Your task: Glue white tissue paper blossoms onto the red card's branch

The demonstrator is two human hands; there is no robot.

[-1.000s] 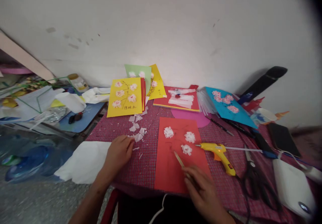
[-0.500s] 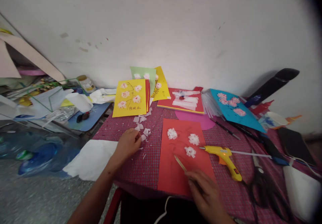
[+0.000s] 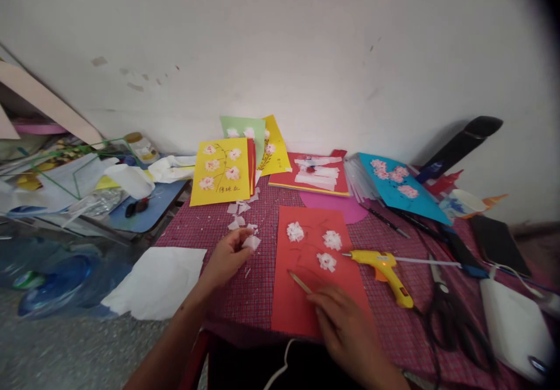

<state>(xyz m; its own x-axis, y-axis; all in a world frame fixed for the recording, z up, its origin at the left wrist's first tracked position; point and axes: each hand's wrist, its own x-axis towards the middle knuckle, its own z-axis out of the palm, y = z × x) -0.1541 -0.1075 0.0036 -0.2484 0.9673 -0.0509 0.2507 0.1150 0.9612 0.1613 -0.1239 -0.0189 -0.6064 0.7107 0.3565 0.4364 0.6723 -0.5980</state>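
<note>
My left hand point(image 3: 230, 256) is closed in a pinch on a small white paper piece point(image 3: 251, 243), just above the checked tablecloth. More torn white paper pieces point(image 3: 237, 222) lie beyond its fingers. In my right hand point(image 3: 343, 323) is a thin pointed wooden stick point(image 3: 300, 282), its tip over the left part of a red sheet point(image 3: 292, 311). That sheet carries three ruffled white paper flowers point(image 3: 326, 261) and faint pencil-like lines. A yellow glue gun point(image 3: 385, 267) lies on the right, its nozzle over the sheet's edge.
Black scissors point(image 3: 450, 314) and a white box-like device point(image 3: 516, 326) sit at right. Behind are a yellow flower card point(image 3: 221, 171), a blue flower card point(image 3: 406, 191) and a red stack point(image 3: 284, 180). A white paper sheet point(image 3: 155, 282) overhangs the table's left edge.
My left hand has lifted slightly and turned, and a paper piece now shows between its fingers. The stick in my right hand has shifted left over the red sheet. The view has moved a little.
</note>
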